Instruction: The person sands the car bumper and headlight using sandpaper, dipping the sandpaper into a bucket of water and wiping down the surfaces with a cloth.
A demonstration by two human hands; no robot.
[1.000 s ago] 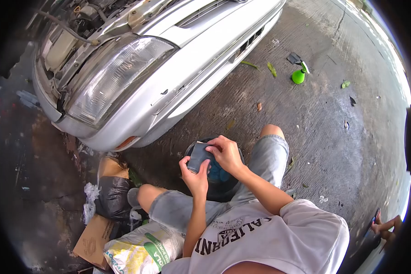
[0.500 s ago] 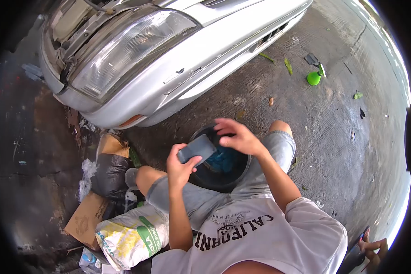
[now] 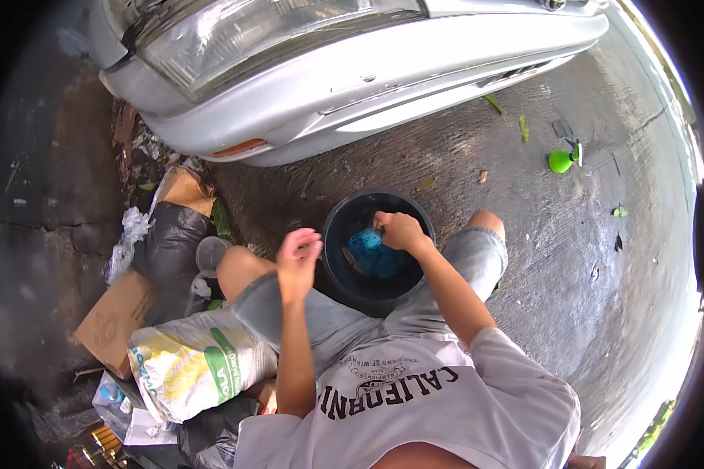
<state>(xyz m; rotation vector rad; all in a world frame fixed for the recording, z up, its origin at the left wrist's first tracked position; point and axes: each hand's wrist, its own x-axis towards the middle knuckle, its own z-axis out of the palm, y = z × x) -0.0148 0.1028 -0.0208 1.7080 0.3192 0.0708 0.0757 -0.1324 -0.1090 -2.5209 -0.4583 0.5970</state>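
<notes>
Between my knees stands a black bucket (image 3: 339,285), with a bunched blue cloth (image 3: 371,252) inside it. My right hand (image 3: 401,231) is over the right part of the bucket, its fingers curled at the upper edge of the cloth and seemingly gripping it. Just left of the bucket rim, my left hand (image 3: 298,254) is raised above my knee. Its fingers are loosely bent and apart, with nothing visible in them. A thin greyish edge shows beside the cloth in the bucket, too unclear to name.
A silver car's front bumper (image 3: 305,117) spans the area ahead. On my left lie a black garbage bag (image 3: 176,238), a cardboard box (image 3: 117,316) and a printed white sack (image 3: 195,363). A green spray bottle (image 3: 560,161) lies on the concrete to the right.
The flat grey block has left my left hand, which is now empty and slightly higher. My right hand has gone from open beside the block down into the bucket, fingers closed. The view has shifted.
</notes>
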